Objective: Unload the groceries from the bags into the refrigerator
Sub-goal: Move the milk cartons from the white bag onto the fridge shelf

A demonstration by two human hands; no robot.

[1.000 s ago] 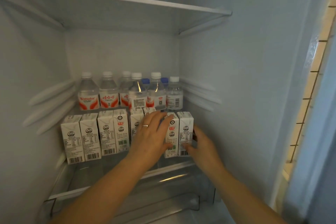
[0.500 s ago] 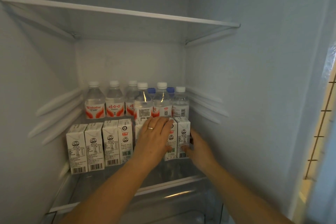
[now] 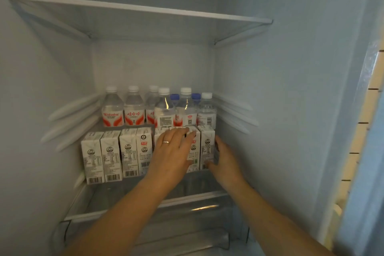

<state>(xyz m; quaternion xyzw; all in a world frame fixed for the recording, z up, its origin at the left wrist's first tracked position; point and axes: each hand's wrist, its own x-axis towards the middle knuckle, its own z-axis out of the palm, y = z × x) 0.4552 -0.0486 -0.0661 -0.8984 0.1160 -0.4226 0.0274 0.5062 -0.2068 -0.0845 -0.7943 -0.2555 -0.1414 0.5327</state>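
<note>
labels: water bottles (image 3: 134,108) red-and-white with Chinese characters, small print unreadable; cartons (image 3: 111,158) white, barcodes low | cartons upright in a left-right row on the glass shelf (image 3: 116,210), bottles behind | left hand (image 3: 172,151) flat, fingers straight on carton fronts | right hand (image 3: 225,162) open against rightmost carton (image 3: 206,147)

Over the last second the left hand (image 3: 173,151) slid right along the carton fronts, while the right hand (image 3: 225,160) pressed closer to the rightmost milk carton (image 3: 206,147), pushing the cartons farther onto the shelf (image 3: 145,212).
</note>
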